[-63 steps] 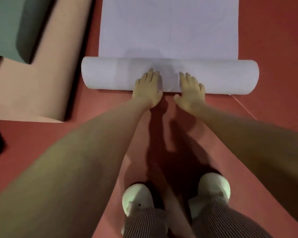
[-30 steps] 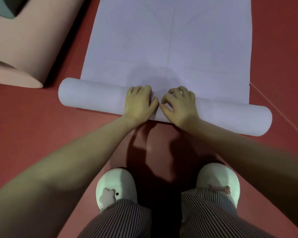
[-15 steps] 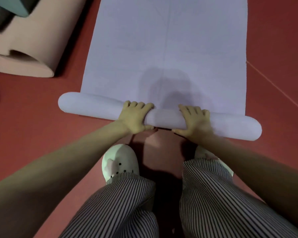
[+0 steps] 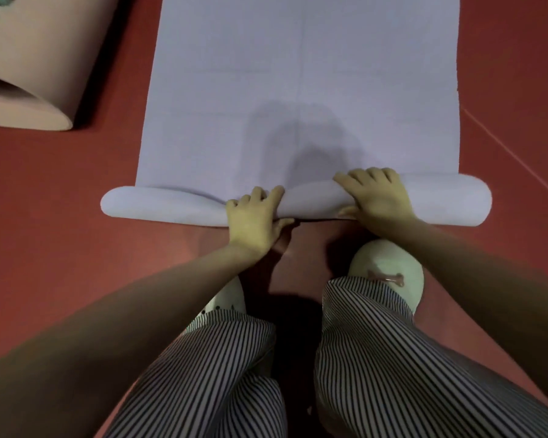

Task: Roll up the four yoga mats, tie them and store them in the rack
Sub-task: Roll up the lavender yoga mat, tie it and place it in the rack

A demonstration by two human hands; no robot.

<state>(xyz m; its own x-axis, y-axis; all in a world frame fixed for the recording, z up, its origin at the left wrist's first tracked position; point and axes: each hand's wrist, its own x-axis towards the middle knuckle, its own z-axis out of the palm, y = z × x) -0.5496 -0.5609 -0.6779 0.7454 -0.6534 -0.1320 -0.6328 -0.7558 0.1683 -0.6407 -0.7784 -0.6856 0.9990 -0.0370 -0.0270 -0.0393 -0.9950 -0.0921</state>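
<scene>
A lilac yoga mat (image 4: 301, 74) lies flat on the red floor, its near end rolled into a tube (image 4: 159, 207) that runs left to right. My left hand (image 4: 253, 216) grips the tube near its middle, fingers curled over the top and thumb underneath. My right hand (image 4: 377, 197) grips it a little to the right, fingers hooked over the far side, thumb at the near edge. The roll is thicker and lifted between my hands and flatter at its left end.
A rolled peach-coloured mat (image 4: 35, 64) lies at the upper left, its open end facing me. My striped trouser legs and pale shoes (image 4: 389, 273) stand just behind the roll. A thin line (image 4: 513, 156) crosses the red floor (image 4: 60, 232) at the right.
The roll came towards my feet, away from the flat part. My hands went from flat palms on the roll to gripping it; the right end now sits higher.
</scene>
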